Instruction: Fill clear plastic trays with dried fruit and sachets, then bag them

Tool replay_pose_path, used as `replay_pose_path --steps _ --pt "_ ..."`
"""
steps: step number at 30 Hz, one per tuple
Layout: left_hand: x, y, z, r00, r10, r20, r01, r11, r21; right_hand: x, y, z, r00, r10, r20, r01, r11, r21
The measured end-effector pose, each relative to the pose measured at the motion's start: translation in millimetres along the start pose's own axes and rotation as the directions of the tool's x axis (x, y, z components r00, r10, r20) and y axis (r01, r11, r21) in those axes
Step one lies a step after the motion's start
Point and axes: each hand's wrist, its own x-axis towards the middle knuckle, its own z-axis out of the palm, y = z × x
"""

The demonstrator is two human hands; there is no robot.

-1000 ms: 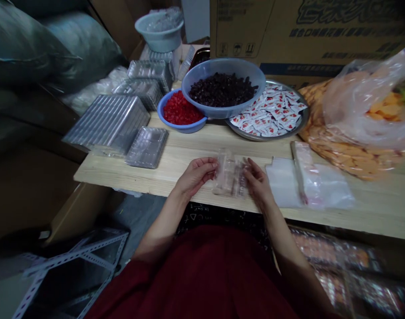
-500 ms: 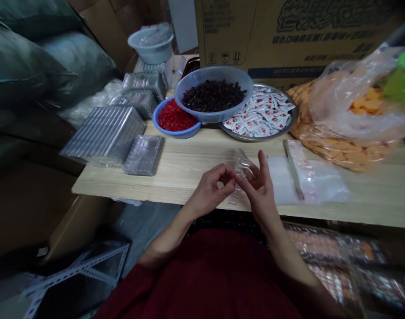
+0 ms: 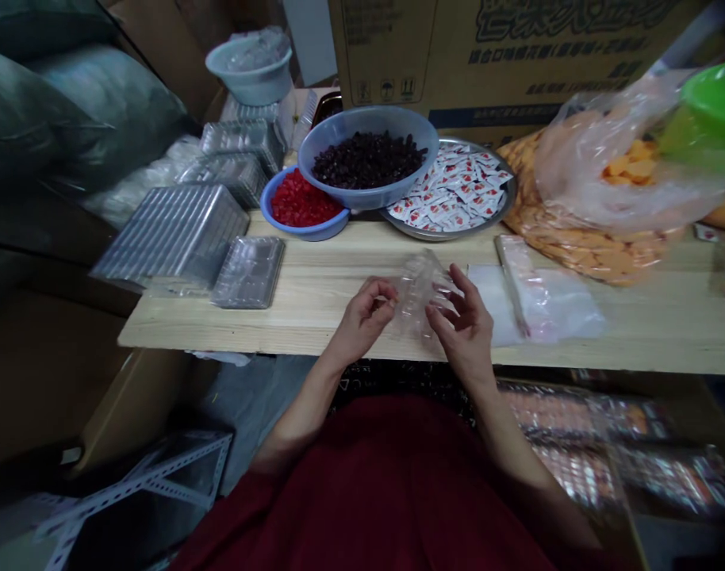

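Both our forearms reach forward, bare; our left hand curls, thumb near the fingertips; our right hand faces it, fingers spread and bent.

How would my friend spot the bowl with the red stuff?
Find the big cardboard box at the back. In front of it is a wide bowl of dark bits, and partly under its left edge sits a smaller, bluer bowl. It's the only one holding bright red bits.

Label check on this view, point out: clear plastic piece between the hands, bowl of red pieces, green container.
Clear plastic piece [image 3: 416, 298]: head view, near its middle.
Bowl of red pieces [image 3: 312, 232]: head view, front outer wall.
Green container [image 3: 715, 101]: head view, upper side.
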Motion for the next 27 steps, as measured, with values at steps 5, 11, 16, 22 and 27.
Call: replay_pose_path --steps 5,11,16,22,27 --pt "-6 -5 -21.9 0.987 -0.114 -0.117 0.07 0.942 -0.328 10 -4 32 0.983 -0.13 0.132 0.149 0.978 -0.148" --pt "-27 -4 -75.7 0.959 -0.153 -0.238 -0.028 0.784 -0.62 27 -7 52 0.938 -0.162 0.305 0.263 0.907 -0.329" --pt "-38 -24 -118.1 0.89 -0.259 -0.375 -0.057 0.753 -0.656 30 20 80 0.88 -0.079 0.469 0.379 0.712 -0.591" --pt "-59 8 -175.9 0.714 -0.079 -0.696 -0.28 0.879 -0.386 22 57 102 0.878 0.041 0.478 0.401 0.481 -0.779" --pt "-29 39 -236.1 0.383 0.317 -0.867 -0.513 0.854 0.086 19 79 92 0.889 -0.005 0.457 0.413 0.439 -0.798"
